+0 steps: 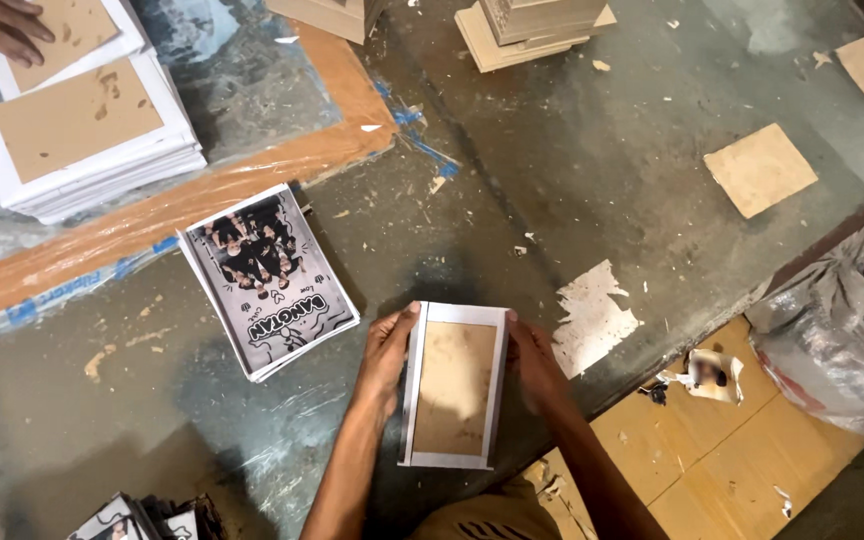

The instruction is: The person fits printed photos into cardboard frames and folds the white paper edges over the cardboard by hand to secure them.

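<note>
A brown board with a white paper border lies flat on the grey work surface in front of me. My left hand presses against its left edge and my right hand against its right edge, fingers curled over the folded white margins. To the left lies a small stack of black-and-white printed sheets, apart from both hands.
Stacks of similar white-bordered boards sit at the top left, where another person's hand rests. Loose brown cardboard squares lie at the right. A crumpled plastic sheet is at the right edge. Cardboard stacks stand at the top.
</note>
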